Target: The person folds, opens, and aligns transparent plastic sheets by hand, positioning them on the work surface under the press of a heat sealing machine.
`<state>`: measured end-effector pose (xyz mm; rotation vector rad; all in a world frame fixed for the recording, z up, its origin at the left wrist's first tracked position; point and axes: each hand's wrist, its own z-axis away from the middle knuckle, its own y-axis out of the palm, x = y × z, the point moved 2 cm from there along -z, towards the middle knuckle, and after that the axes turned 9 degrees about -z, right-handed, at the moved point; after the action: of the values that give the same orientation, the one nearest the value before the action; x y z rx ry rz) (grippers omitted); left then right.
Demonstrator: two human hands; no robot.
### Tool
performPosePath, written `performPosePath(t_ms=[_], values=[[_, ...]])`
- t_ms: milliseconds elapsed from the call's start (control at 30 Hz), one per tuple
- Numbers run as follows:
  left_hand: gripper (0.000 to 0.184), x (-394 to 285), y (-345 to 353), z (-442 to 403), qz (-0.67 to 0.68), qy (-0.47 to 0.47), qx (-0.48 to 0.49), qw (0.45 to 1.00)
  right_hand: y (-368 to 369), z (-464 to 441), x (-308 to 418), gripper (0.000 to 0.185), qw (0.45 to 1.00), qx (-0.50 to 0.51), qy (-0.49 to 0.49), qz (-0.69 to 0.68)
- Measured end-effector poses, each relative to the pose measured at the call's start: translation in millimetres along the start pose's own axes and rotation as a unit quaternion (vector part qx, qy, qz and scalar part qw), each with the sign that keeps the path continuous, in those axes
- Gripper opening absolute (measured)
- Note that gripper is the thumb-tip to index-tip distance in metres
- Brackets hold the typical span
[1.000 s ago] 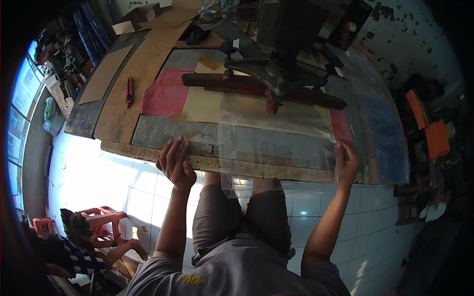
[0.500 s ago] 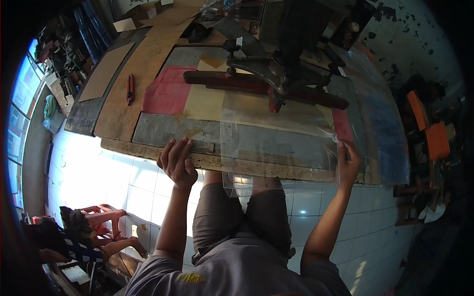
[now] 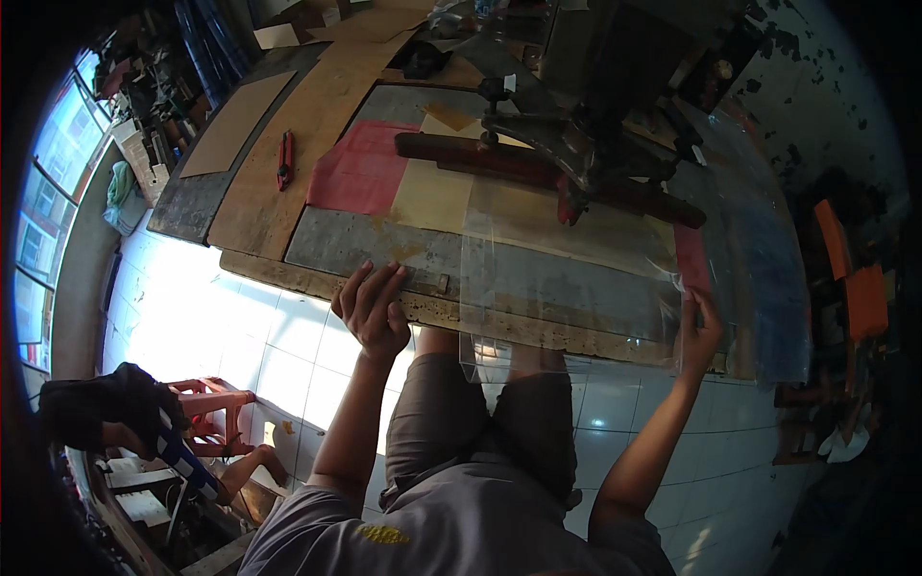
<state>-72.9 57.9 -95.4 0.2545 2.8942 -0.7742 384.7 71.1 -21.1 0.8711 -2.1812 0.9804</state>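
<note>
A workshop: a metal press-like machine (image 3: 562, 139) with a dark-red bar (image 3: 509, 161) stands over a scuffed workbench (image 3: 331, 235). Left of the machine lie 1 red utility knife (image 3: 285, 160) and a cardboard sheet (image 3: 238, 127); to its right, clear plastic sheeting (image 3: 768, 278) and a paint-flaked wall (image 3: 816, 106).

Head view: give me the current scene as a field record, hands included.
left hand: loosely curled at the brown wooden table edge
right hand: pinching the right side of a clear plastic sheet
sheet position: overhanging the table's front edge
fixture: long dark red bar, crosswise over the table
tool: slim red utility knife on the brown board
</note>
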Motion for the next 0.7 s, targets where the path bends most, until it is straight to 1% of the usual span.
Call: performPosePath(t_ms=[200,400,700], values=[[0.045,0.0,-0.1,0.0,0.0,-0.001,0.0,1.0,-0.9,1.1,-8.6,0.017,1.0,-0.009,-0.01,0.015],[0.04,1.5,1.3,0.9,0.013,-0.007,-0.014,1.0,-1.6,1.2,-9.8,0.017,1.0,-0.013,-0.005,0.02],[0.038,-0.3,-1.3,-2.0,0.015,-0.005,-0.014,1.0,-1.5,1.8,-11.2,0.017,1.0,-0.016,-0.006,0.007]])
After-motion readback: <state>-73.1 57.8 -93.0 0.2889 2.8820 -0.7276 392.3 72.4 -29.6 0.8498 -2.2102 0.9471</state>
